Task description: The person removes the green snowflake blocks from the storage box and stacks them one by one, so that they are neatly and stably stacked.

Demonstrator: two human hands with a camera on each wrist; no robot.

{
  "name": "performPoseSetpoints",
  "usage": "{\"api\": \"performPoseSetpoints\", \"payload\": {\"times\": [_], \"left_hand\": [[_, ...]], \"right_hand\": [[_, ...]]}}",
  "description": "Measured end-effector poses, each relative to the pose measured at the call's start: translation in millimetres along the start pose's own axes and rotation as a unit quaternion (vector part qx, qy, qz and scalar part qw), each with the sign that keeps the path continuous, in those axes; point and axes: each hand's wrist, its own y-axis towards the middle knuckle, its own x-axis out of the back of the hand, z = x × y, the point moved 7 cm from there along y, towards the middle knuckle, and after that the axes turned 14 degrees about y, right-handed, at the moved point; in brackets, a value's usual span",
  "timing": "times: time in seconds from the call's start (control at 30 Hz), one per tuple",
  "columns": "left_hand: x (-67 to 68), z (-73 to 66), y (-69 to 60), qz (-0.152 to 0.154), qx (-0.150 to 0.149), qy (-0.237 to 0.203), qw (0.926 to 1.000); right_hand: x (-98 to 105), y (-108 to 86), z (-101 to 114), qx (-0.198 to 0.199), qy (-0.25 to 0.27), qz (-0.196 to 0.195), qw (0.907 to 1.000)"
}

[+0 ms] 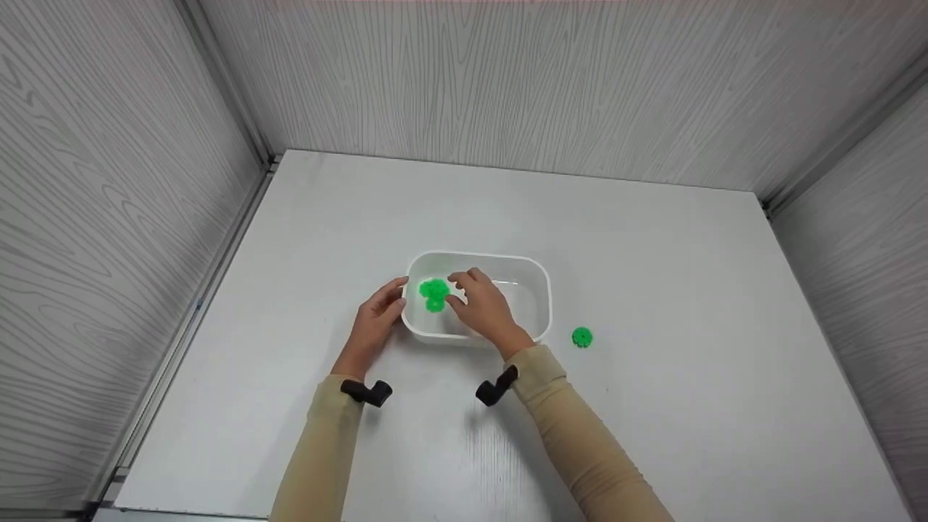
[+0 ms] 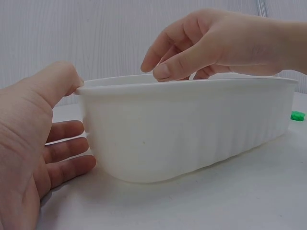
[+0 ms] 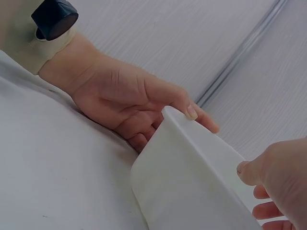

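A white plastic container (image 1: pixel 544 297) with rounded corners stands on the table. My left hand (image 1: pixel 374 322) holds its left end: the thumb lies on the rim and the other fingers rest against the outer wall. Inside, at the left, lies a small overlapping cluster of green notched discs (image 1: pixel 435 291). My right hand (image 1: pixel 484 308) reaches over the front rim into the container, just right of the cluster. Its thumb and fingers are loosely bent and apart, with nothing visible between them. In the left wrist view, the rim partly hides the right fingertips (image 2: pixel 162 73).
A single green notched disc (image 1: pixel 582 337) lies on the white table (image 1: pixel 689 304), to the right of the container. Grey wood-patterned panels (image 1: pixel 507 87) rise behind the table and on both sides. Each wrist carries a small black camera (image 1: pixel 497 386).
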Motion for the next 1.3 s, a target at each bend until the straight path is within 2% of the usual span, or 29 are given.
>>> {"api": "performPoseSetpoints", "payload": {"times": [0.13, 0.27, 0.37, 0.5, 0.63, 0.7, 0.8, 0.93, 1.07, 1.3], "left_hand": [[0.4, -2.8, 0.1, 0.0, 0.005, 0.012, 0.9999], [-1.3, 9.4, 4.5, -0.004, 0.017, 0.02, 0.9996], [-2.0, 13.3, 5.8, -0.009, 0.015, 0.031, 0.9994], [-2.3, 14.6, 5.9, -0.011, 0.009, 0.029, 0.9995], [-0.5, 14.7, 3.9, -0.012, 0.015, 0.018, 0.9997], [-0.4, 13.3, 3.5, -0.008, 0.015, 0.012, 0.9998], [-2.5, 1.4, 0.8, 0.003, 0.012, 0.005, 0.9999], [-5.4, -12.1, -3.7, 0.013, 0.004, -0.005, 0.9999], [-6.5, -12.7, -4.2, 0.017, -0.004, -0.005, 0.9998], [-3.5, -12.9, -4.0, 0.013, -0.005, 0.002, 0.9999]], "right_hand": [[-7, 5.9, -3, -0.023, -0.013, 0.015, 0.9995], [-11, 10.2, -6, -0.04, -0.023, 0.017, 0.9988], [-13, 14.0, -5, -0.048, -0.028, 0.02, 0.9982], [-17, 18.6, -3, -0.062, -0.033, 0.03, 0.997], [-22, 20.9, -7, -0.07, -0.04, 0.042, 0.9959], [-23, 21.6, -8, -0.069, -0.042, 0.04, 0.9959], [-23, 23.3, -11, -0.064, -0.047, 0.035, 0.9962], [-29, 24.6, -16, -0.073, -0.065, 0.063, 0.9933], [-37, 24.7, -21, -0.09, -0.077, 0.096, 0.9883], [-45, 29.2, -24, -0.092, -0.122, 0.111, 0.982]]}}
